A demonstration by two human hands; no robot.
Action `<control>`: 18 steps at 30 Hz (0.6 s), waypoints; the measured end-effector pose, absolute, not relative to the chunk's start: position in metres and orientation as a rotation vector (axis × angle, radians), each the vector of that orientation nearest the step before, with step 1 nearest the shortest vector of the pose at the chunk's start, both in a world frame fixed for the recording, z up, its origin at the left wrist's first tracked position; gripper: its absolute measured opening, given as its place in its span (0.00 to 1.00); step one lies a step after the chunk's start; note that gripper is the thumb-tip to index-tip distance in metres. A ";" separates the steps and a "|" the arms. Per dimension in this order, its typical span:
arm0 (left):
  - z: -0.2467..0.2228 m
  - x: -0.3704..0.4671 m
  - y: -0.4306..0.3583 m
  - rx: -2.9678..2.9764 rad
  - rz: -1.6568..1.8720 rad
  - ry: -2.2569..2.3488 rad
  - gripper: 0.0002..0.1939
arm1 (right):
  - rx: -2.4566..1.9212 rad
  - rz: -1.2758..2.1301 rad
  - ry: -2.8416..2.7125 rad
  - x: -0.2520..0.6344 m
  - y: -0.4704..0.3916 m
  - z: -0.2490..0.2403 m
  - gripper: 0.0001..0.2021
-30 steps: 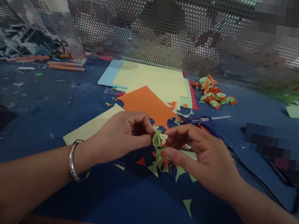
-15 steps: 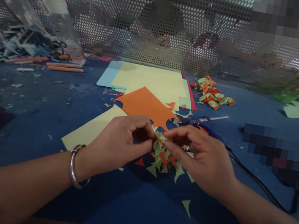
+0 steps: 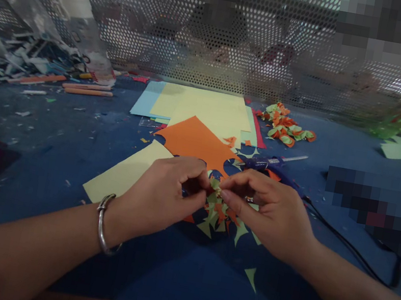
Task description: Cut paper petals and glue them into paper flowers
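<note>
Thumb and forefinger of my left hand (image 3: 169,193) pinch one side of a small light-green paper piece (image 3: 215,184). My right hand (image 3: 271,211) is closed on its other side, also in a fingertip pinch. The piece looks curled, and the fingertips partly cover it. Beneath and between the hands lie green and orange paper scraps (image 3: 217,214), pointed and cut with curved edges. Just beyond the fingers rests an orange paper sheet (image 3: 194,141) with round bites cut from its near edge. A pale yellow sheet (image 3: 122,172) lies partly behind my left hand.
A blue glue gun (image 3: 260,162) with a black cord (image 3: 340,239) lies beyond my right hand. Stacked coloured paper (image 3: 204,104) and a heap of orange-green curled paper pieces (image 3: 286,126) sit near the perforated metal screen (image 3: 149,22). A bottle (image 3: 85,31) stands at left.
My left hand has shifted slightly to the right, closer to my right fingertips. The green paper piece has turned a little between them and shows less.
</note>
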State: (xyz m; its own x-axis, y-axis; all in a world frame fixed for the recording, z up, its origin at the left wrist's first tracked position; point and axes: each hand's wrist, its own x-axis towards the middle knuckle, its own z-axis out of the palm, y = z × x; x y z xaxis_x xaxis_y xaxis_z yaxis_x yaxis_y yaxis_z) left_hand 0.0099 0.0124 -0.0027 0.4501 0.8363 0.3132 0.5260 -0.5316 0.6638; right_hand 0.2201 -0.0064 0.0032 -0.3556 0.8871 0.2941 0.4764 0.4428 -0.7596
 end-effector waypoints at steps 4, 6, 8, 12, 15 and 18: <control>-0.004 0.010 0.012 2.237 0.853 1.149 0.05 | -1.154 0.754 -1.993 0.220 -0.006 0.004 0.02; -0.004 0.009 0.012 2.240 0.843 1.150 0.05 | -1.165 0.755 -1.993 0.220 -0.006 0.004 0.02; -0.003 0.009 0.012 2.239 0.850 1.159 0.04 | -1.178 0.744 -1.995 0.220 -0.006 0.004 0.03; -0.001 0.009 0.014 2.177 0.906 1.206 0.03 | -1.203 0.701 -1.973 0.221 -0.006 0.006 0.04; 0.002 0.009 0.015 2.086 0.946 1.236 0.01 | -1.220 0.666 -1.915 0.222 -0.004 0.008 0.04; 0.005 0.010 0.014 2.018 0.991 1.260 0.02 | -1.210 0.682 -1.873 0.225 -0.003 0.008 0.05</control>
State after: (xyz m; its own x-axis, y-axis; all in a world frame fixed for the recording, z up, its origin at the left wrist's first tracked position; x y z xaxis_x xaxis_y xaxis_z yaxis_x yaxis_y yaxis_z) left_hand 0.0095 0.0139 0.0049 0.2864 0.9118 0.2941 0.5004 -0.4042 0.7657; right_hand 0.2246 -0.0029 0.0082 -0.2348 0.9161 0.3251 0.4926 0.4005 -0.7727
